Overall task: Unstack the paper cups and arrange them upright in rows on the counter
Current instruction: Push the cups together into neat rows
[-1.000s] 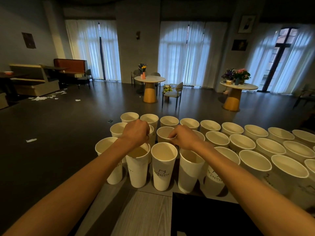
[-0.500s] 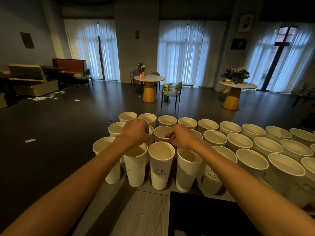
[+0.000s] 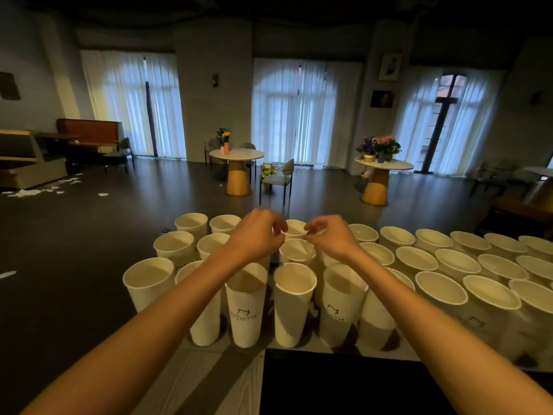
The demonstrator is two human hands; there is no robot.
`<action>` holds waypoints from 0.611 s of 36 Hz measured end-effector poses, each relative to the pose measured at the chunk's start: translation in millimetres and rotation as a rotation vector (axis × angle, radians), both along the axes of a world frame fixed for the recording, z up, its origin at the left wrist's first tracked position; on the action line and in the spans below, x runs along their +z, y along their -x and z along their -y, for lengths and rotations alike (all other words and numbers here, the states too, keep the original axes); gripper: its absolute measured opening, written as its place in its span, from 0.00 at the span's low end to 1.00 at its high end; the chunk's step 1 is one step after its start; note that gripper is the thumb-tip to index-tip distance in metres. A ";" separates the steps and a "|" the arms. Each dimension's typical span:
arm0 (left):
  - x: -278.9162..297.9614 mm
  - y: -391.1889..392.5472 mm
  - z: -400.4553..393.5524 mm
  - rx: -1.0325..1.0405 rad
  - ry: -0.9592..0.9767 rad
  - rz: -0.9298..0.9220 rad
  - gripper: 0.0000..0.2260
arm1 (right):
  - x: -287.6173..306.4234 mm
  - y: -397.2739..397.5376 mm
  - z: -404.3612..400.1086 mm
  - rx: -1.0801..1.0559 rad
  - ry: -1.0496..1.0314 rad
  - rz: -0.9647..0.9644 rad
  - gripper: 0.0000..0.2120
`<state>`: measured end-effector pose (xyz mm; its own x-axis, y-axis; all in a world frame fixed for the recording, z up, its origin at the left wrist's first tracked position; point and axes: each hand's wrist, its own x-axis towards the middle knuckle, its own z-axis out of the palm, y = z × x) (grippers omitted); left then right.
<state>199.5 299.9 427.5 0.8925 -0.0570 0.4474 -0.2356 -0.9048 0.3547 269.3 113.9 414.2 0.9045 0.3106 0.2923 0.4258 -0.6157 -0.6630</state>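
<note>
Several tall white paper cups stand upright in rows on the counter (image 3: 191, 381), among them a front-row cup (image 3: 293, 304) with a small dark logo beside it. My left hand (image 3: 256, 235) and my right hand (image 3: 330, 236) reach over the rows to a back-row cup (image 3: 295, 228). Each hand pinches that cup's rim with its fingertips, the left on the left side and the right on the right side. The cup's body is hidden behind the nearer cups.
The rows of cups run on to the right edge of view (image 3: 490, 292). A dark panel (image 3: 344, 387) lies at the counter's near side. Beyond the counter are a dark floor, two round tables (image 3: 236, 155) (image 3: 383, 165) with flowers, and a chair (image 3: 276, 178).
Both hands have moved away from me, from the second row to a cup in the back row, and their fingertips now pinch its rim.
</note>
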 end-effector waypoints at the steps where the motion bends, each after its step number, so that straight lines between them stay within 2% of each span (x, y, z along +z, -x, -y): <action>1: -1.5 -2.2 3.3 -0.013 -0.033 -0.032 0.08 | -2.0 -1.1 8.4 -0.042 0.033 0.013 0.06; 4: -6.9 -9.9 14.3 -0.025 -0.117 -0.129 0.11 | -8.8 -2.4 34.0 -0.115 0.183 0.030 0.04; 9: -16.1 -24.6 18.1 -0.008 -0.227 -0.220 0.16 | -19.0 -5.8 48.4 -0.079 0.357 -0.014 0.06; 16: -19.7 -38.2 13.4 -0.023 -0.276 -0.311 0.14 | -23.2 -14.5 35.7 -0.060 0.409 -0.050 0.11; 22: -26.2 -42.7 12.3 -0.026 -0.289 -0.325 0.10 | -26.9 -17.4 28.6 -0.050 0.416 -0.033 0.08</action>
